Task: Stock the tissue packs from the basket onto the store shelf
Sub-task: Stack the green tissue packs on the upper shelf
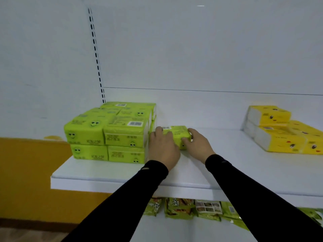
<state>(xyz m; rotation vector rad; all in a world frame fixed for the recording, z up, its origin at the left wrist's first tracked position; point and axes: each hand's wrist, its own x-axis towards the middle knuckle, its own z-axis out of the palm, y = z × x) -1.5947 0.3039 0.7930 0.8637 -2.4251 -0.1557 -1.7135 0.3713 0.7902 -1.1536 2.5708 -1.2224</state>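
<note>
A green tissue pack [176, 135] was gripped by the left hand [163, 147] and right hand [199, 145] on the white shelf [111, 173], at three o'clock of the green stack [111, 131]. A hard shove could have toppled that stack.

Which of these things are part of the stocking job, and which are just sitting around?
Part of the job:
- green tissue pack, held by the left hand and right hand
- stack of green tissue packs beside it
- white shelf

Just lying about:
- yellow tissue packs at the right
- green snack bags on the shelf below
</note>
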